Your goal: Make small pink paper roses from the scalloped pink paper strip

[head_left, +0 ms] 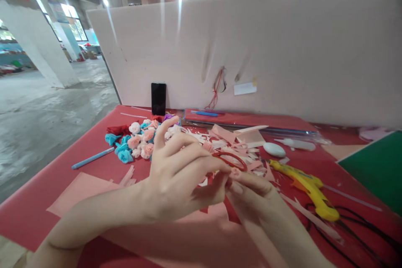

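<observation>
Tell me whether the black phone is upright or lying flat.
Upright: the black phone stands on its short end against the pale board.

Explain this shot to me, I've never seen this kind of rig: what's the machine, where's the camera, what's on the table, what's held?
No machine: two bare hands. The only picture comes from a camera on the person's head, looking forward and down. On the red tabletop lie paper flowers, pink scraps and a yellow glue gun; a phone stands behind. The left hand and right hand meet at a small pink piece, partly hidden by fingers.
</observation>
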`<state>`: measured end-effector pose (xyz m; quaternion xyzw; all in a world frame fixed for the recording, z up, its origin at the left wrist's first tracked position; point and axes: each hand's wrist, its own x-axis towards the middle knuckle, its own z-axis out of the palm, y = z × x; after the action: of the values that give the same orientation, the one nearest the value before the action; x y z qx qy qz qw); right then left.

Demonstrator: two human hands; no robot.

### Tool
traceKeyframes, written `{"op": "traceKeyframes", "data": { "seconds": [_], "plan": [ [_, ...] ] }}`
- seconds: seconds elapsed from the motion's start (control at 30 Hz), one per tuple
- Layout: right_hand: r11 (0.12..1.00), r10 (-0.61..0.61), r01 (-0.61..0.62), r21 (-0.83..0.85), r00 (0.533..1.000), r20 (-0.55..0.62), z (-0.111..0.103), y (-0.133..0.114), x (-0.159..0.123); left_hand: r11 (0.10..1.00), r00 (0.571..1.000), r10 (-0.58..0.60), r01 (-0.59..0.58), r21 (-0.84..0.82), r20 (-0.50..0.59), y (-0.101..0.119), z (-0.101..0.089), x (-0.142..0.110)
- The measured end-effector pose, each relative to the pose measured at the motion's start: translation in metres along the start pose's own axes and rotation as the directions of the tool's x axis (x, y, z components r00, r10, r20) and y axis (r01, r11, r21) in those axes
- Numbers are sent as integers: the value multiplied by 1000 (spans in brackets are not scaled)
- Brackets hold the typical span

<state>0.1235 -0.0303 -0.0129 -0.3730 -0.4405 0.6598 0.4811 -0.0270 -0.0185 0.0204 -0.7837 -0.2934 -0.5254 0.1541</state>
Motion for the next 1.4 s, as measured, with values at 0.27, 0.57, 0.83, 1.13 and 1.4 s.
{"op": "traceKeyframes", "data": {
  "seconds": [0.27,0.57,0.83,1.13,1.4],
  "plan": [
    [999,-27,28,-20,999,31,3,-2,-3,997,998,49,-47,65,-29,-1,-1,-2],
    [993,-111,113,-35,993,51,-1,-3,1,996,999,-36,36,-87,-8,-1,-2,-2],
    [776,-549,599,-199,796,254,-26,0,23,785,860,-237,444,-432,453,5,-10,4],
    [572,-652,781,-250,618,439,-38,-12,30,679,803,-226,536,-502,551,9,-13,4],
    [741,-539,611,-278,789,294,-31,-12,23,743,850,-254,477,-469,462,3,-8,1]
  ]
}}
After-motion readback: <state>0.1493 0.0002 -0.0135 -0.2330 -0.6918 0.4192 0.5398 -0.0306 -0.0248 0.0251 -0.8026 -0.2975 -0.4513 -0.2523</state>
